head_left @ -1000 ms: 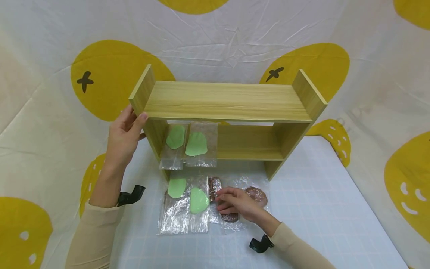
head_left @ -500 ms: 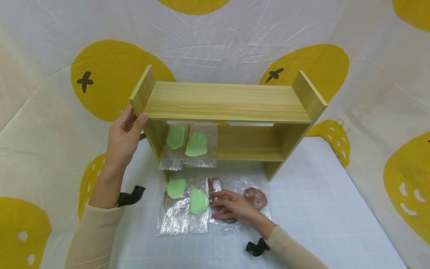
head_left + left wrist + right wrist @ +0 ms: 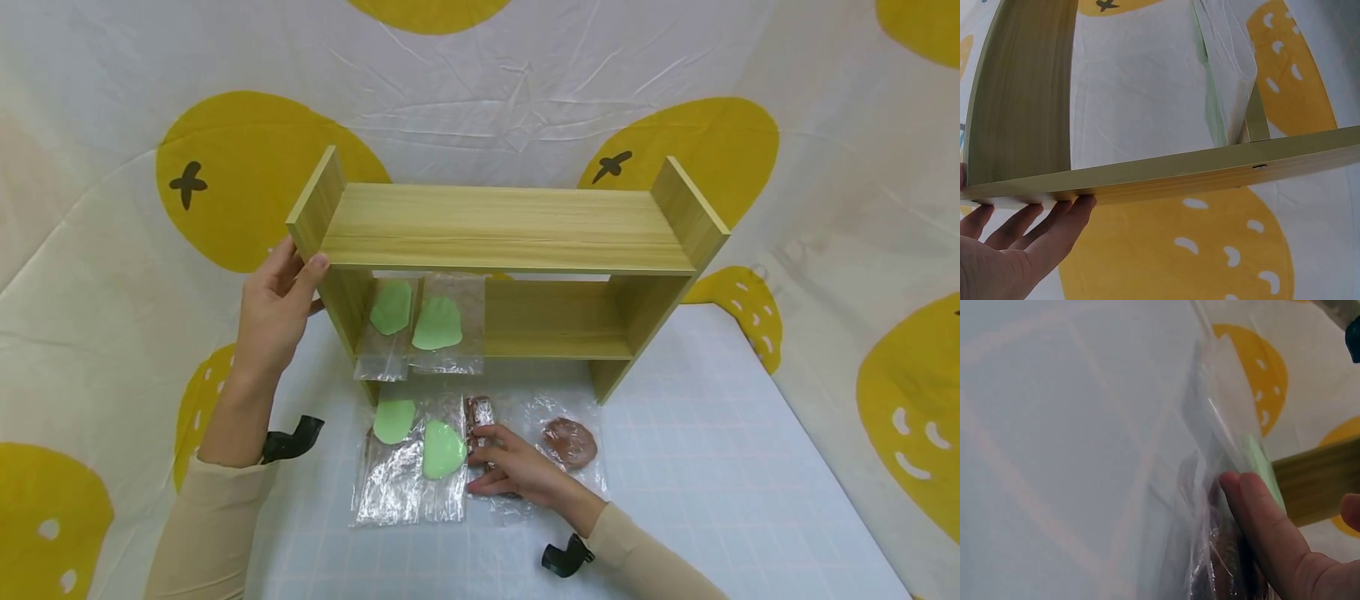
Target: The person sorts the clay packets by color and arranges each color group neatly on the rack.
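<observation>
Head view: the person's left hand point(image 3: 272, 312) grips the left side panel of a pale yellow-brown, wood-grain shelf unit point(image 3: 495, 221), thumb on the front edge, fingers round the outside. Left wrist view backs that up, with fingertips against the board.

And the right one?

Right hand point(image 3: 521, 473) looks relaxed tbh, fingers loosely extended over a narrow dark-brown piece point(image 3: 480, 412) in clear plastic and partly covering it. Right wrist view has two fingertips right at the plastic film, thumb well apart from them. Can't tell if they're pressing.

OK, so where's the rest of the bagged stuff?

Two clear plastic bags point(image 3: 472, 337), each with a flat pale-green piece, sit side by side on the left part of the middle shelf, ends poking past its front edge. Down on the pale blue checked tabletop point(image 3: 750, 467), left of the right hand, there's more clear plastic bagging point(image 3: 390, 492) with two green pieces point(image 3: 446, 450). A roundish brown piece point(image 3: 570, 442), also bagged, lies on the hand's other side.

Backdrop?

White cloth point(image 3: 487, 92) with big yellow shapes, lol.
</observation>
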`<state>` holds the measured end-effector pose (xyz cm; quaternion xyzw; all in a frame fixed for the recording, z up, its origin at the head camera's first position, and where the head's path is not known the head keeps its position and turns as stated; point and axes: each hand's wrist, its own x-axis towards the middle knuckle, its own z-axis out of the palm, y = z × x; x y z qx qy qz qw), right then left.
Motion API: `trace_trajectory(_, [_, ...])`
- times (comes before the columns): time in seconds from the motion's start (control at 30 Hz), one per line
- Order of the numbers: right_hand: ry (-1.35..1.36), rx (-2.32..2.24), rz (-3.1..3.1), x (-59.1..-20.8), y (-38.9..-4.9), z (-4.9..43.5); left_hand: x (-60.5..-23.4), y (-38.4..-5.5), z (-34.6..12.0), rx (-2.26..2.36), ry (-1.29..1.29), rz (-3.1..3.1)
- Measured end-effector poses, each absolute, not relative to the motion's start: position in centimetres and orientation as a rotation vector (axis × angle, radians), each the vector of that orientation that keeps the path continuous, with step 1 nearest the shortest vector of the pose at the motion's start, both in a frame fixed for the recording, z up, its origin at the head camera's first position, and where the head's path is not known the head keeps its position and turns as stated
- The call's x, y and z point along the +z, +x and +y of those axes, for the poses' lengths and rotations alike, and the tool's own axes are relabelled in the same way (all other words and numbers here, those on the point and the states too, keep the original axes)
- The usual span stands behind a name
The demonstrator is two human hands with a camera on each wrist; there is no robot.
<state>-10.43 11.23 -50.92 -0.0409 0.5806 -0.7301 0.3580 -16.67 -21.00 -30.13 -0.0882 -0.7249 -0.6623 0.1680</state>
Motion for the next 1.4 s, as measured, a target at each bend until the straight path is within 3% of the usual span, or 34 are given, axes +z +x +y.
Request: trace_trajectory(1.4, [-0.051,-1.987,1.684,-51.4,-11.4,10.4,-30.2,-16.7,-20.7,-1.826,-0.223,-2.076])
